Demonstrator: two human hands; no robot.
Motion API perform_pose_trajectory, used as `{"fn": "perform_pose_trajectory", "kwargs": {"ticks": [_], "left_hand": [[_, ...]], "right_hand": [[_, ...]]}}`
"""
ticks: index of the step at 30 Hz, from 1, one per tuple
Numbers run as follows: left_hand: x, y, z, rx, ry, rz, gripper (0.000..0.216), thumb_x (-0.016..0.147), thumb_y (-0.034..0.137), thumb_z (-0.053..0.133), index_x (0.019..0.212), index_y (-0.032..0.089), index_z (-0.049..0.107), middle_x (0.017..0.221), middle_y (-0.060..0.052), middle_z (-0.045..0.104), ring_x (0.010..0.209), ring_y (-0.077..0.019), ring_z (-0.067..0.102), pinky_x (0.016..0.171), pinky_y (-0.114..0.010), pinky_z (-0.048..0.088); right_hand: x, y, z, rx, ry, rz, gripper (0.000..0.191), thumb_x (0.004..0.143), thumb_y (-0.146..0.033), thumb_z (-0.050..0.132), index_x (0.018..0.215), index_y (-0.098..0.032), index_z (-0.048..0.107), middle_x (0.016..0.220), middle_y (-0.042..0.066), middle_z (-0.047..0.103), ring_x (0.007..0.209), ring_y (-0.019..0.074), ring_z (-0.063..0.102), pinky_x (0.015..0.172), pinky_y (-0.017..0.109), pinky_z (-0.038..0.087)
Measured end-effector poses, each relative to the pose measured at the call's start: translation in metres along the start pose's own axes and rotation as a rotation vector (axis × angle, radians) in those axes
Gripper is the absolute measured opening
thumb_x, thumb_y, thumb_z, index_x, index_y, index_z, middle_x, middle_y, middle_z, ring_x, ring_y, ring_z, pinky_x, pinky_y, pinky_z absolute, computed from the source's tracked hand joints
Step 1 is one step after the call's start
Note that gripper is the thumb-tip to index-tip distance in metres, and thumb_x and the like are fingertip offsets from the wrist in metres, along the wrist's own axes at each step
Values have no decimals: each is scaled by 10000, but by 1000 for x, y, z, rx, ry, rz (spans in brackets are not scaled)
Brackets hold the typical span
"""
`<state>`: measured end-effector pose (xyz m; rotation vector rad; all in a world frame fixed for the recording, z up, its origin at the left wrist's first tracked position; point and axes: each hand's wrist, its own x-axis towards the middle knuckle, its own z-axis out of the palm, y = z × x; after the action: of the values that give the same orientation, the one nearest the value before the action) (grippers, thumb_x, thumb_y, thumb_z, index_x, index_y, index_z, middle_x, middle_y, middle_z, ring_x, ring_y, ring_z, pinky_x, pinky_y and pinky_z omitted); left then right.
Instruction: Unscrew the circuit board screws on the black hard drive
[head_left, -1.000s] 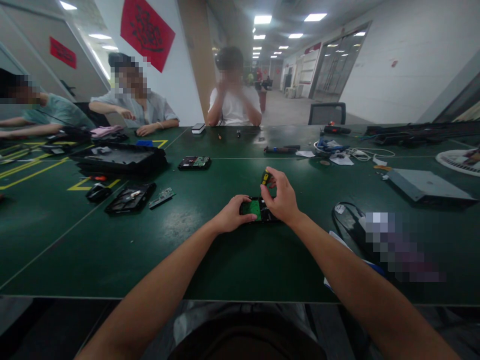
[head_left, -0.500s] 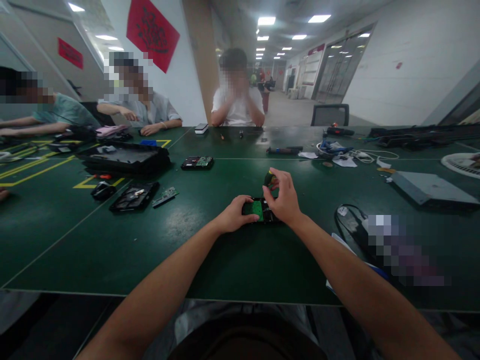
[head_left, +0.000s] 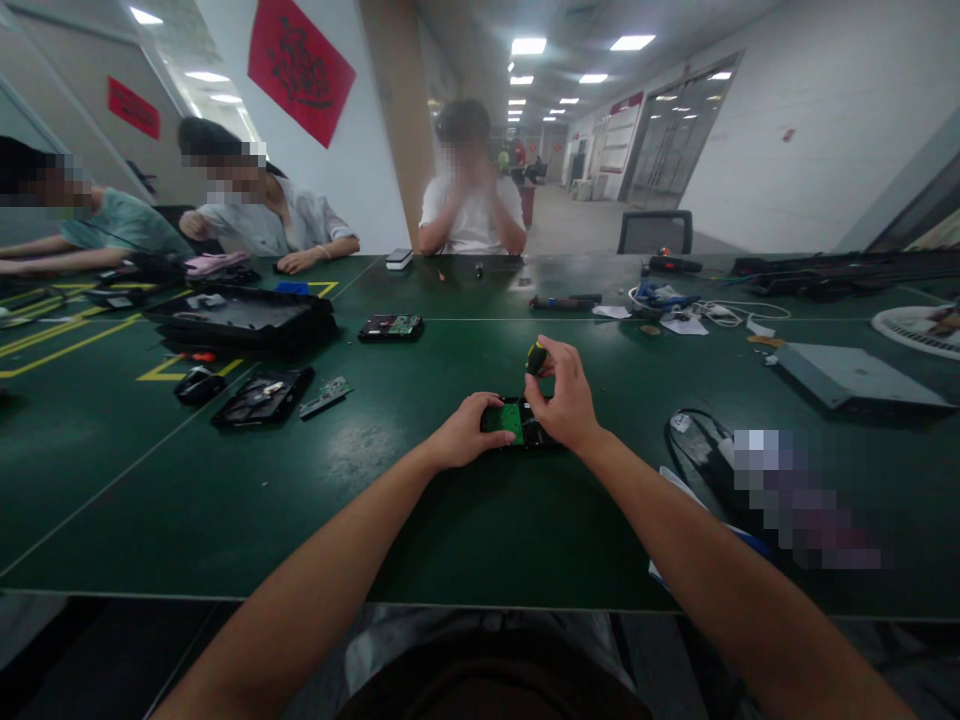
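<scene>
A black hard drive with a green circuit board lies flat on the table. My left hand is closed around its left end, thumb on the near side and fingers over the far side. In my right hand is a screwdriver with a dark green and yellow handle, pinched upright between thumb and fingers above the drive. The tip and the drive's right end are hidden behind that hand.
On the green table, a loose circuit board, a black open casing and another drive lie to the left. A grey metal box and cables are right. Several people sit opposite.
The screwdriver handle shows slightly more of its yellow top; both hands stay at the drive. Across the table, a person at the left has turned their head and raised a hand.
</scene>
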<state>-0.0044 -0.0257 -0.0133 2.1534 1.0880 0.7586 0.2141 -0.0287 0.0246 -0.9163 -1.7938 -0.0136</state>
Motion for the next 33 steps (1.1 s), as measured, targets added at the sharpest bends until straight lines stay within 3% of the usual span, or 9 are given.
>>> {"fn": "perform_pose_trajectory", "kwargs": {"ticks": [5,10,15,20,25,30,33], "left_hand": [[0,0,0,6,-4,16,606,782,451,804,1285,211,565,1387,-114,556,1277,-298,550,1123,-475,435],[0,1,0,4,-9,2,622,797,443,793,1317,208,545,1398,-124,544,1294,-302,536,1134,-489,424],[1,-1,-1,11,-21,9,618,792,463,795,1303,211,554,1399,-123,544,1291,-304,536,1134,-487,424],[2,-1,-1,8,-27,-14,624,794,474,790,1311,223,548,1408,-116,539,1302,-305,531,1133,-498,427],[2,-4,0,-2,-16,2,622,777,460,808,1294,221,559,1411,-119,540,1301,-307,532,1139,-501,418],[2,-4,1,-12,-13,-4,619,782,460,803,1295,216,558,1411,-124,541,1304,-307,530,1137,-498,420],[2,-2,1,-8,-3,-8,607,770,443,814,1281,228,568,1404,-113,551,1308,-311,529,1140,-508,417]], "right_hand": [[1,-1,0,-18,2,-4,615,925,-237,621,1488,-319,388,1303,117,495,929,224,624,767,430,628],[1,-3,-2,-11,-16,-24,622,941,-197,570,1513,-338,370,1313,106,499,975,223,629,849,445,615],[1,0,-1,-27,7,0,642,922,-237,621,1504,-336,369,1293,105,486,868,199,631,755,426,626],[1,0,-1,-6,-14,-24,664,936,-187,570,1541,-333,336,1320,116,489,980,231,628,874,468,612],[0,0,-2,-41,9,-14,662,922,-226,623,1518,-336,357,1301,116,487,912,225,626,752,438,634],[0,2,-1,-36,-11,-31,672,943,-202,573,1553,-321,318,1348,131,492,1068,274,615,882,501,615],[0,3,-1,-44,0,-10,660,944,-224,579,1546,-325,329,1335,129,500,1001,260,631,838,492,625]]}}
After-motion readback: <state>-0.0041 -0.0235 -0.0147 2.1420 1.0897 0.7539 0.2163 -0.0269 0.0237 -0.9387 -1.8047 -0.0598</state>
